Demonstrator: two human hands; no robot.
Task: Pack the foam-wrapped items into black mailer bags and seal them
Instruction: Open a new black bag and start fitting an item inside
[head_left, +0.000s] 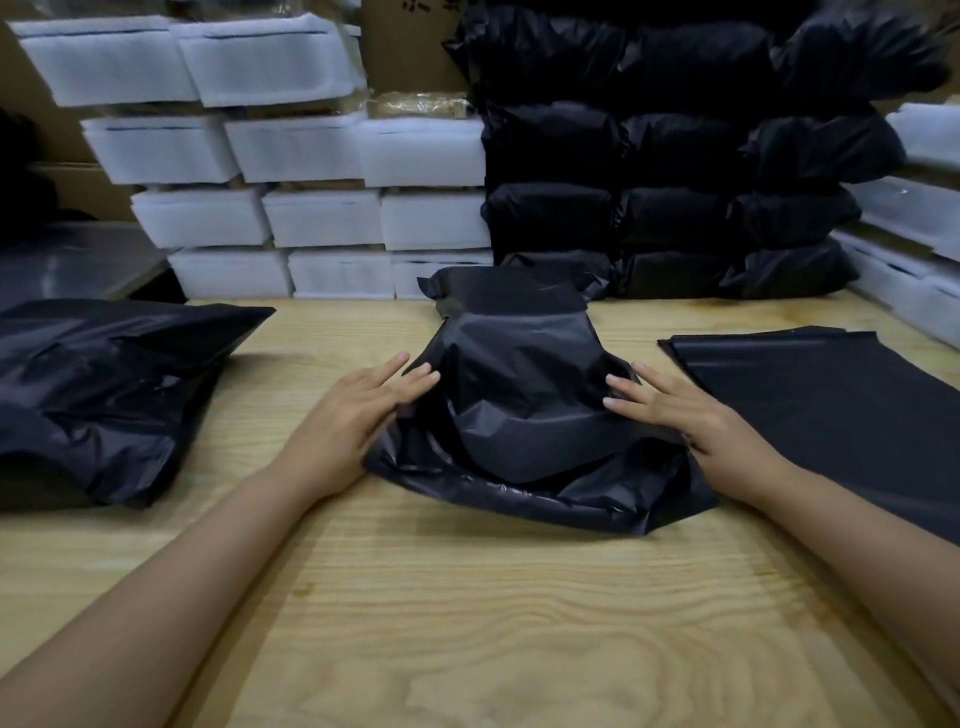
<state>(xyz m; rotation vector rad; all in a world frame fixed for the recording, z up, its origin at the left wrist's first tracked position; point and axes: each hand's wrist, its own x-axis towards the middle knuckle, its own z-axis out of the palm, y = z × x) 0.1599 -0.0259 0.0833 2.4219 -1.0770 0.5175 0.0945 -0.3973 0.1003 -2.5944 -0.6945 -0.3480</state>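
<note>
A bulging black mailer bag (524, 410) with something bulky inside lies in the middle of the wooden table (467, 597), its far flap folded over. My left hand (358, 415) lies flat against its left side, fingers straight. On the opposite side my right hand (680, 415) presses with straight fingers. White foam-wrapped items (322, 218) are stacked at the back left. Packed black bags (675, 171) are stacked at the back right.
A pile of flat empty black mailer bags (831, 405) lies to the right. A crumpled black bag heap (98, 395) sits on the left. More foam-wrapped items (914, 249) line the right edge. Cardboard boxes stand behind.
</note>
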